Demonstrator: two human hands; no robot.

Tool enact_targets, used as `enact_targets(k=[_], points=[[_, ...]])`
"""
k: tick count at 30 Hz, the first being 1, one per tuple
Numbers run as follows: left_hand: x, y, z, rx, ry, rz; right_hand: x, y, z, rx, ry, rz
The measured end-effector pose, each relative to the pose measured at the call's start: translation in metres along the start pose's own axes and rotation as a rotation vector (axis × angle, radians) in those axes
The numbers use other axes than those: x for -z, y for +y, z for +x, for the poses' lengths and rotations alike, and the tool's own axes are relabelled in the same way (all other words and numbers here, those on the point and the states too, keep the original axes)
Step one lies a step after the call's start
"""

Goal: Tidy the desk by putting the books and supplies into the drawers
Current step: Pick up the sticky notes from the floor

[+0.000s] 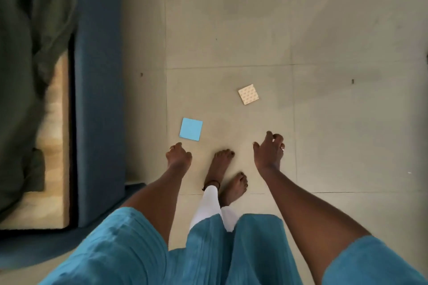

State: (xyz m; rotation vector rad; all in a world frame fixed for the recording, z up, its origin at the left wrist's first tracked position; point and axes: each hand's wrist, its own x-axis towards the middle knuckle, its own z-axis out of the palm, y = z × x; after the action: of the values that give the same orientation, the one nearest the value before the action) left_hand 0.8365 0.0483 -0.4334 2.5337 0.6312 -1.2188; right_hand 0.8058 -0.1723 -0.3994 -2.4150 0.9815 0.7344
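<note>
I look straight down at a tiled floor. A blue sticky-note pad [191, 129] lies flat on a tile just ahead of my left hand [178, 155], whose fingers are curled with nothing in them. A beige square pad with a faint printed pattern [248, 94] lies farther off, up and left of my right hand [269, 151]. That hand hangs with its fingers loosely spread and holds nothing. Both hands are apart from the pads. No desk or drawer is in view.
My bare feet [228, 173] stand between the two hands. A blue carpeted edge [98, 99] and a wooden strip [53, 122] run down the left side, with dark green fabric [27, 41] hanging over them. Pale floor tiles [347, 122] stretch ahead and to the right.
</note>
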Motion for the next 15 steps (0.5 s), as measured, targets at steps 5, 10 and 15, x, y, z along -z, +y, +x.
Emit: enact_targets(k=[5, 10, 15], points=[[-0.056, 0.005, 0.106, 0.087, 0.013, -0.088, -0.062, -0.003, 0.122, 0.025, -0.030, 0.034], [-0.105, 0.021, 0.193, 0.206, 0.092, -0.276, -0.113, -0.022, 0.233, 0.071, -0.012, -0.014], [-0.139, 0.028, 0.240, 0.297, 0.173, -0.417, -0.152, -0.035, 0.304, 0.022, 0.012, 0.088]])
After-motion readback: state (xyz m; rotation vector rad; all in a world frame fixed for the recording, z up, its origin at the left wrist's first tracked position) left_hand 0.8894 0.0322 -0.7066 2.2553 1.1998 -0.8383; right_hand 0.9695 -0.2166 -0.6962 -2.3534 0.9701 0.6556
